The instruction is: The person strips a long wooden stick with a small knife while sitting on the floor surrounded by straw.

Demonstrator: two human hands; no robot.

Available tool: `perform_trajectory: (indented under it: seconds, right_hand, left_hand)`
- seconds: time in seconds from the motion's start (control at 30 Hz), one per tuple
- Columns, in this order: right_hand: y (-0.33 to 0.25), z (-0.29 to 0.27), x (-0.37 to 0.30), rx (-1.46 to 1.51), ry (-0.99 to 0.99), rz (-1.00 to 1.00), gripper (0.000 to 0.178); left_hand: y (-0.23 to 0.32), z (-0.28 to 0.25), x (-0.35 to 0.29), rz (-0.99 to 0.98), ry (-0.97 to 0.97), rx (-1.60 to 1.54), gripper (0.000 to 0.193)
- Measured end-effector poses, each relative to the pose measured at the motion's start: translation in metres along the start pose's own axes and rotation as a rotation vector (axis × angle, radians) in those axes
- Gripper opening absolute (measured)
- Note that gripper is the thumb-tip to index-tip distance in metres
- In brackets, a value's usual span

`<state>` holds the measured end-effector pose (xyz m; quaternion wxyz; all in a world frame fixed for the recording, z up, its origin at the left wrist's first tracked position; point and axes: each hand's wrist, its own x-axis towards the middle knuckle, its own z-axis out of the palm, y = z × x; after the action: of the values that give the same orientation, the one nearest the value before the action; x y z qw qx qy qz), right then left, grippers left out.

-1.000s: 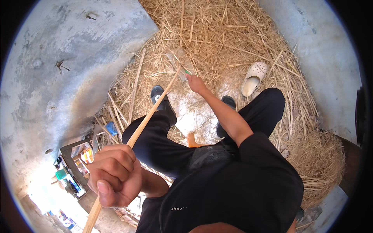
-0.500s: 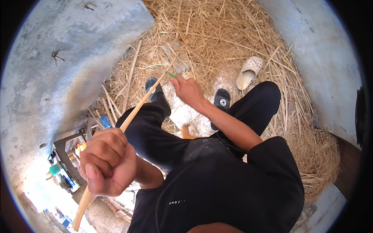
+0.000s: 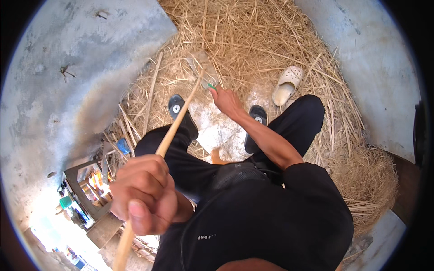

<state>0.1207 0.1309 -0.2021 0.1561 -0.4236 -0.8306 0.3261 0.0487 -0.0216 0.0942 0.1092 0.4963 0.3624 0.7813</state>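
Observation:
A long pale stick (image 3: pixel 178 122), likely bamboo or wood, slants from the lower left up to a thin tip above my feet. My left hand (image 3: pixel 144 194) is wrapped in a fist round its thicker lower part, close to the camera. Past my knees my right hand (image 3: pixel 228 103) is closed, thumb toward the stick's far end. A small green-handled tool (image 3: pixel 211 86) pokes out beside that thumb, just right of the stick's tip. Its working end is too small to make out, and the fingers hide the rest.
Dry straw-like shavings (image 3: pixel 248 36) cover the floor ahead and to the right. An off-white clog (image 3: pixel 288 86) lies beyond my right foot. Grey walls (image 3: pixel 90 67) rise on both sides. At lower left stands a wooden frame (image 3: pixel 83 180) with cluttered items, near a blue object (image 3: pixel 122 146).
My left fist has shifted to the right, carrying the stick with it. My right hand has moved slightly right, and the green piece now sits on the right side of the stick's tip.

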Motion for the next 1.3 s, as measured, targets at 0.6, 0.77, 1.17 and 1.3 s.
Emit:
perform_trajectory:
  seconds: [0.6,0.77,1.17,1.3]
  right_hand:
    - [-0.025,0.012,-0.013,0.277,-0.111,0.018,0.044]
    - [0.022,0.03,0.026,0.063,-0.156,0.149,0.049]
    - [-0.032,0.031,0.013,0.179,0.015,-0.179,0.038]
    - [-0.034,0.029,-0.008,0.167,0.058,-0.069,0.035]
  left_hand:
    - [0.004,-0.022,0.001,-0.005,0.061,-0.003,0.039]
    - [0.003,-0.016,-0.002,0.007,0.015,0.003,0.038]
    - [0.007,-0.059,0.005,-0.003,0.021,-0.101,0.033]
    - [0.006,-0.051,-0.001,-0.035,0.049,-0.097,0.031]
